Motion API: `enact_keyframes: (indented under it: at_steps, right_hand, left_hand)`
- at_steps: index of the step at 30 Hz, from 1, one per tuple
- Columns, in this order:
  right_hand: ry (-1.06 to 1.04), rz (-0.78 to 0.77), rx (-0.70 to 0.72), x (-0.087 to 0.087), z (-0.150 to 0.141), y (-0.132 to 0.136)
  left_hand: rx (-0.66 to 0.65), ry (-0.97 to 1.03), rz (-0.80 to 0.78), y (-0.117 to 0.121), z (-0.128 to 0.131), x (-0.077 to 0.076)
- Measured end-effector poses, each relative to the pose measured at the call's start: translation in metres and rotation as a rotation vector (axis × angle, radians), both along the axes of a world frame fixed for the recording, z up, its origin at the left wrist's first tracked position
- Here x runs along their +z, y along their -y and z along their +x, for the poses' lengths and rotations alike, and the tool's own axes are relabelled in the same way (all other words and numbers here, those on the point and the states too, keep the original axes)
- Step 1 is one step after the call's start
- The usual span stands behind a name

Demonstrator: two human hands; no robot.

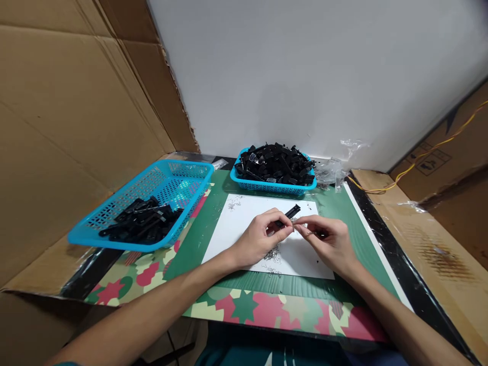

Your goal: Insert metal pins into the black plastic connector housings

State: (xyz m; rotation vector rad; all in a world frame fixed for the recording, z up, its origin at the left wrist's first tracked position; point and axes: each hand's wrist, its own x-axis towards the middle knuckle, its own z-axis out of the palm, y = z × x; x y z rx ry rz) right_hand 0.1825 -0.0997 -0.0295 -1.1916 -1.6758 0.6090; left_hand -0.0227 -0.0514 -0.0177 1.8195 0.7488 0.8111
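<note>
My left hand (pixel 256 240) is closed around a slim black plastic part (pixel 293 211), whose far end sticks out beyond the fingers. My right hand (pixel 328 240) meets it fingertip to fingertip, thumb and forefinger pinched at the part's near side. What the right fingertips hold is too small to make out. Something dark shows under the right palm, mostly hidden. Below both hands lies a white sheet (pixel 236 229) with small thin metal pieces (pixel 273 254) scattered in a heap, partly covered by the left hand.
A blue basket (pixel 272 188) heaped with black plastic parts (pixel 274 162) stands behind the sheet. Another blue basket (pixel 190 175), at left, holds fewer black parts (pixel 141 221). Clear plastic wrap (pixel 331 172) lies at the back. Cardboard walls (pixel 76 101) flank the table; a yellow wire (pixel 430 150) runs at right.
</note>
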Motion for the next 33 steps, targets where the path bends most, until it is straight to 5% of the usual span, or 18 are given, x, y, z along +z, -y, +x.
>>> enact_keyframes:
  at_steps: [10, 18, 26, 33]
  right_hand:
    - [-0.087, -0.191, 0.053, 0.002, 0.01, -0.004]
    - [-0.292, -0.335, -0.159, -0.004, 0.027, -0.01]
    - [-0.111, -0.544, -0.164, -0.013, 0.024, 0.0]
    - [-0.023, -0.522, -0.173, -0.013, 0.017, 0.001]
  left_hand:
    - [-0.044, -0.086, 0.143, -0.003, -0.002, -0.003]
    - [-0.114, -0.199, 0.106, -0.005, -0.005, -0.006]
    - [-0.225, -0.318, 0.363, -0.003, 0.002, -0.013]
    - [-0.246, -0.341, 0.444, -0.003, 0.003, -0.015]
